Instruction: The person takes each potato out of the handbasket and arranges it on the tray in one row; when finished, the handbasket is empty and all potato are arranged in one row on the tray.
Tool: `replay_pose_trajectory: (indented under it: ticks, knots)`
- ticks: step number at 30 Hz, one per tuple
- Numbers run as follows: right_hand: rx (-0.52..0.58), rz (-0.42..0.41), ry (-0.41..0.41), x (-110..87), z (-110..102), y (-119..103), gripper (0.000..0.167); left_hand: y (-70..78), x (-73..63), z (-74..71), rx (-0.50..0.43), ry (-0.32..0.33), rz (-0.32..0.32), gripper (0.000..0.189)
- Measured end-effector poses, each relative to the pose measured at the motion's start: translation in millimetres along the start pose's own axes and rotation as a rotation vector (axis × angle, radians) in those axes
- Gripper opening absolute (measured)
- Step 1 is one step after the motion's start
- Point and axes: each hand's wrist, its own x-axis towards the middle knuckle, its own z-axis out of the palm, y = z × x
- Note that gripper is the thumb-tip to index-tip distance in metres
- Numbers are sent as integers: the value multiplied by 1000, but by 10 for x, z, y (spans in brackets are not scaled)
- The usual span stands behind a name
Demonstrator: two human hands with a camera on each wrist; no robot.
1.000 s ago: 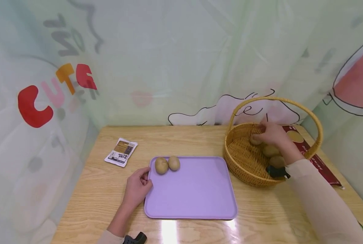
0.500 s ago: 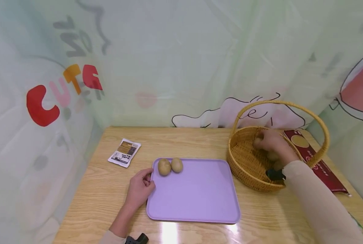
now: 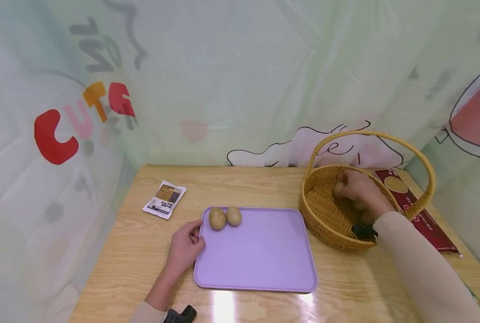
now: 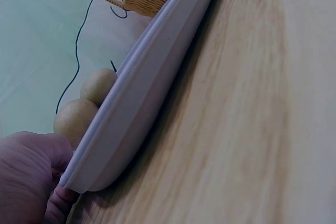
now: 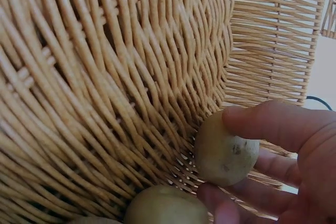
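Inside the wicker basket [image 3: 329, 211], my right hand [image 3: 359, 186] grips a potato [image 5: 223, 150], with the thumb on top and fingers beneath. Right below it in the right wrist view lies another potato [image 5: 165, 208]. At the tray's left rim, my left hand [image 3: 185, 246] pinches the edge of the lilac tray [image 3: 260, 255]. Two potatoes sit side by side in the tray's far left corner: a larger one [image 3: 217, 218] and a smaller one [image 3: 234, 216]. My right hand and wrist partly cover the other potatoes in the basket.
A tall handle [image 3: 369, 133] arches over the basket. Beyond the tray's left side lies a small white and brown packet [image 3: 165, 200]. A dark red bag [image 3: 425, 220] lies right of the basket. Printed curtains [image 3: 224, 89] hang behind the wooden table [image 3: 248, 184].
The head view has shifted slightly. My right hand stays in the basket, now covering more of the other potatoes than a second ago. My left hand keeps its place on the tray rim.
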Motion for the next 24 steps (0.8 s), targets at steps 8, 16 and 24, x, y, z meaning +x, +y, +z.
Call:
replay_pose_trajectory:
  ticks: [8, 16, 24]
  knots:
    - [-213, -142, 84, -50, -87, -118, 29, 24, 3, -2, 12, -5, -9, 45]
    - [-361, -277, 131, -225, -123, -442, 40, 34, 10, -12, 13, -3, -2, 44]
    - [-298, -306, 137, -414, -27, -649, 38, 28, 2, -1, 16, -10, -3, 44]
